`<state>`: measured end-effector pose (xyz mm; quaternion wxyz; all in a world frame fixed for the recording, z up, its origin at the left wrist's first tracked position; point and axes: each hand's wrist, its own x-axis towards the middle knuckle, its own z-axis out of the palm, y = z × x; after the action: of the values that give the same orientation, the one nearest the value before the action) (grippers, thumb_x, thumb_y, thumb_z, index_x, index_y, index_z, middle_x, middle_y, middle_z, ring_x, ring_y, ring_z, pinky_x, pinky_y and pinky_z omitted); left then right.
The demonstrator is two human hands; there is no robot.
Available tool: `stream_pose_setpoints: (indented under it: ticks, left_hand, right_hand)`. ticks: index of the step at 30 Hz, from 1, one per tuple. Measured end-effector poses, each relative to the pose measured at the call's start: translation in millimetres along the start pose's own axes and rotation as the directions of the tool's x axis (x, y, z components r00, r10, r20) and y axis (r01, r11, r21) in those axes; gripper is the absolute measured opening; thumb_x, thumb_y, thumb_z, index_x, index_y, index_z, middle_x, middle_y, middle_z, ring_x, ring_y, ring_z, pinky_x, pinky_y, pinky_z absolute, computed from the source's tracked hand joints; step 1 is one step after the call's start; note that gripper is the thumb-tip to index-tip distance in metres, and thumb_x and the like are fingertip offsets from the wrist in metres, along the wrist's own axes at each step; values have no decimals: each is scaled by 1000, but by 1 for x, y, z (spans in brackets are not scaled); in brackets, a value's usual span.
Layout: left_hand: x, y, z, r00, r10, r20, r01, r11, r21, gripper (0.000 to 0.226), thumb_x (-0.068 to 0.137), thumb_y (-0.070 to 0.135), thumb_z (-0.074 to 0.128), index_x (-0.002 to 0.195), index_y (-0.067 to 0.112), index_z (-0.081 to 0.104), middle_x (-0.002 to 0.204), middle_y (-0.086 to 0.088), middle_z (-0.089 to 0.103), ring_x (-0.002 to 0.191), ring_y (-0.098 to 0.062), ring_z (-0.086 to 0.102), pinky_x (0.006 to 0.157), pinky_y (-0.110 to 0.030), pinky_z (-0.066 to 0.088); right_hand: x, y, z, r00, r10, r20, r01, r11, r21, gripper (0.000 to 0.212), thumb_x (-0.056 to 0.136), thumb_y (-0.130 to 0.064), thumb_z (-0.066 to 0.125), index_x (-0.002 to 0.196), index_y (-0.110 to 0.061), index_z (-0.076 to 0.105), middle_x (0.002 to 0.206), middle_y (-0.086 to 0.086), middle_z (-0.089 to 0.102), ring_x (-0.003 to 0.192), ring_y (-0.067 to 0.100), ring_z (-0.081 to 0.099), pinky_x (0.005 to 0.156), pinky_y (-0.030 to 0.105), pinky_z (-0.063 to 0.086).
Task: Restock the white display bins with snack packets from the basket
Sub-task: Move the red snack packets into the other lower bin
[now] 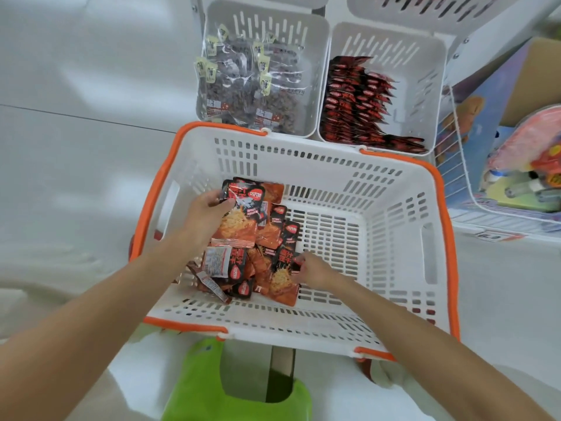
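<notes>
Reaching into the basket [394, 238], left hand [206, 214] grips upper packets [243, 217]; right hand [315, 268] pinches lower packet [282, 282].

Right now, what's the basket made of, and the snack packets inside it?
The basket looks like hard white plastic with a matte finish: its walls are moulded in one piece with rows of slots. The snack packets look like thin glossy film, maybe foil-lined: they crinkle and catch the light.
</notes>
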<state>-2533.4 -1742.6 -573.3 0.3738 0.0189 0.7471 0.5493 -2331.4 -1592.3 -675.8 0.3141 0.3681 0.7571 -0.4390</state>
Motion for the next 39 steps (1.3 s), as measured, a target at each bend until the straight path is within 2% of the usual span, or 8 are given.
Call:
stream_pose_setpoints:
  ticks: [6, 10, 12, 15, 20, 32, 35, 39]
  left_hand:
    - [-9, -4, -10, 1000, -7, 24, 3, 989, 150, 21, 103, 22, 49, 124, 24, 53, 100, 7, 67, 76, -6, 65, 55, -14, 51]
    - [-6, -10, -16, 999, 17, 27, -22, 980, 200, 34, 103, 26, 49, 136, 16, 54, 119, 3, 65, 96, -20, 66, 81, -28, 55]
    - [-3, -10, -20, 998, 60, -33, -47, 951, 305, 30, 103, 28, 49, 123, 10, 62, 126, -21, 53, 108, -37, 58, 78, -36, 50]
    - [-4, -8, -18, 987, 136, -81, -108, 953, 285, 28, 104, 27, 45, 78, 23, 54, 57, -3, 37, 45, -12, 35, 47, -24, 33]
    - [-16, 6, 11, 991, 99, 89, -112, 982, 150, 13, 95, 31, 62, 103, 21, 60, 90, -1, 67, 73, -21, 64, 71, -34, 53]
    - [-1, -11, -5, 987, 151, -57, -143, 982, 126, 22, 91, 12, 69, 111, 17, 60, 89, 4, 67, 73, -8, 60, 57, -11, 48]
    - [-1, -13, -7, 989, 141, -50, -132, 979, 155, 25, 91, 14, 68, 115, 17, 61, 97, 4, 68, 81, -8, 62, 63, -13, 47]
    - [-2, -16, -6, 992, 120, -38, -113, 982, 149, 21, 92, 12, 67, 110, 19, 60, 88, 6, 65, 71, -8, 59, 56, -11, 45]
  right_hand:
    - [10, 2, -9, 995, -63, -81, 56, 995, -85, 83, 83, -32, 78, 148, -8, 33, 152, 9, 33, 138, 28, 35, 110, 37, 35]
    - [4, -6, -6, 993, -84, -87, 83, 996, -6, 27, 89, -23, 72, 109, -10, 58, 102, 5, 56, 95, 21, 56, 77, 28, 45]
    - [-3, -9, -29, 981, -124, -147, 136, 987, 79, 29, 94, -19, 65, 118, -3, 60, 110, 12, 61, 99, 26, 60, 87, 38, 48]
    - [-22, -23, -79, 944, -214, -250, 269, 940, 212, 25, 94, -15, 66, 116, -4, 61, 115, 11, 61, 96, 23, 62, 86, 38, 49]
    - [-41, -86, -95, 891, -331, -311, 431, 830, 354, 17, 90, -13, 70, 105, -8, 65, 98, 8, 70, 86, 18, 68, 78, 29, 54]
    - [43, -34, -37, 990, -63, -128, 60, 998, -25, 109, 83, -40, 77, 158, -18, 2, 162, 6, 21, 147, 29, 26, 116, 42, 31]
    - [52, -28, -17, 955, -115, -274, 22, 947, -322, 77, 82, -37, 77, 144, -8, 40, 142, 12, 46, 133, 32, 42, 105, 40, 40]
    - [40, -19, -37, 976, -125, -178, 127, 992, -4, 16, 96, -19, 62, 109, -11, 60, 100, 4, 57, 97, 26, 60, 79, 36, 48]
